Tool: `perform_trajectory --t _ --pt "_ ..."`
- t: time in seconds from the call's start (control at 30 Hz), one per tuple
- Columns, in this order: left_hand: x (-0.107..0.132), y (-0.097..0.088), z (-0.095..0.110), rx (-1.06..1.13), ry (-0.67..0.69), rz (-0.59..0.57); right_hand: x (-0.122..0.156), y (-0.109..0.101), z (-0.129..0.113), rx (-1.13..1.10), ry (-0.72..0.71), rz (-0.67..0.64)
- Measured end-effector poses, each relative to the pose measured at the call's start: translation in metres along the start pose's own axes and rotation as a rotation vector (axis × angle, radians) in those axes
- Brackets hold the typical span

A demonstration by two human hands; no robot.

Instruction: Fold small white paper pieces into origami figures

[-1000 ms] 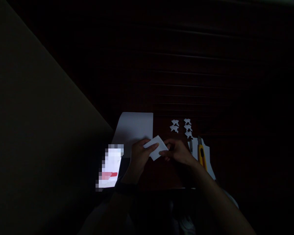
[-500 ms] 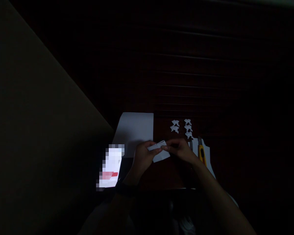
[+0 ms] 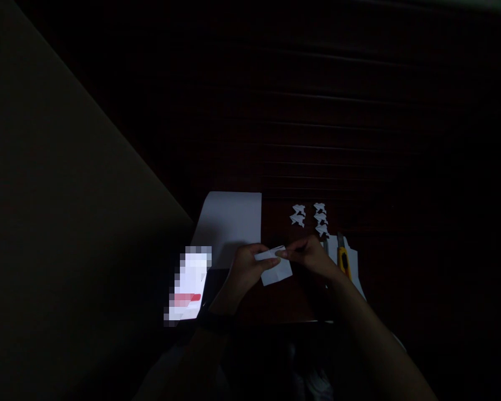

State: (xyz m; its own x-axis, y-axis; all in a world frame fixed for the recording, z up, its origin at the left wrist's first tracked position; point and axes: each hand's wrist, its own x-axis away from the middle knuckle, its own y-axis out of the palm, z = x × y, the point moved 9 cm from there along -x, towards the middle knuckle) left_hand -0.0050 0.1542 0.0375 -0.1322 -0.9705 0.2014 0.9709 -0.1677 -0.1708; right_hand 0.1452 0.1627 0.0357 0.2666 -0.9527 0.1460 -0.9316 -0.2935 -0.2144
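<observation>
Small creased white paper piece (image 3: pixel 278 273) was held over the dark reddish table (image 3: pixel 284 309). Left hand (image 3: pixel 245 267) gripped its left side, thumb on top; right hand (image 3: pixel 312 257) pinched its upper right edge. Beyond: five little white folded-paper figures (image 3: pixel 321 218), two columns. Leftward: large white paper sheet (image 3: pixel 234 217), bright pixelated screen (image 3: pixel 193 275) nearer. Rightward: yellow-handled cutter (image 3: pixel 343 262) on white paper (image 3: pixel 354 270).

Left hand (image 3: pixel 248 264): we see it bare, with the thumb uncovered.
Wristband (image 3: pixel 217 322): we wear it on the left; dark, broad, too dim to tell watch from strap.
Right hand (image 3: pixel 313 256): we see this one bare too.
Right forearm (image 3: pixel 367 323): we see it bare, slender, running sleeveless to the bottom edge.
</observation>
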Motion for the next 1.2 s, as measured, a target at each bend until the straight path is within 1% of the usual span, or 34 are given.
perform_trajectory --t 0.13,0.37,0.53,0.7,0.77,0.83,0.87,0.93,1.03,1.2 --pt "0.001 0.001 -0.002 -0.009 -0.030 -0.016 0.000 0.001 -0.001 0.024 -0.004 0.001" --pt "-0.001 -0.002 -0.007 -0.082 -0.050 0.012 -0.002 0.004 -0.006 0.066 -0.058 0.014" --pt "-0.001 -0.004 -0.002 -0.178 0.040 0.041 -0.004 0.003 0.000 -0.003 -0.024 0.071" --pt "0.000 -0.002 0.000 -0.159 0.021 0.035 -0.004 0.001 0.008 -0.102 0.024 0.115" --pt "0.001 0.001 0.007 -0.094 0.073 0.014 -0.004 0.001 0.011 -0.155 0.036 0.131" --pt "0.002 0.004 0.015 -0.040 0.159 -0.004 -0.005 0.000 0.014 -0.218 0.049 0.167" --pt "0.002 0.005 0.017 -0.037 0.186 -0.010 -0.005 -0.001 0.016 -0.248 0.060 0.188" --pt "0.001 0.006 0.015 -0.081 0.192 -0.009 -0.006 -0.002 0.022 -0.300 0.094 0.214" --pt "0.000 0.007 0.010 -0.146 0.184 -0.004 -0.007 -0.003 0.026 -0.325 0.122 0.215" --pt "0.000 0.007 0.014 -0.111 0.248 0.011 -0.007 -0.004 0.027 -0.313 0.112 0.188"
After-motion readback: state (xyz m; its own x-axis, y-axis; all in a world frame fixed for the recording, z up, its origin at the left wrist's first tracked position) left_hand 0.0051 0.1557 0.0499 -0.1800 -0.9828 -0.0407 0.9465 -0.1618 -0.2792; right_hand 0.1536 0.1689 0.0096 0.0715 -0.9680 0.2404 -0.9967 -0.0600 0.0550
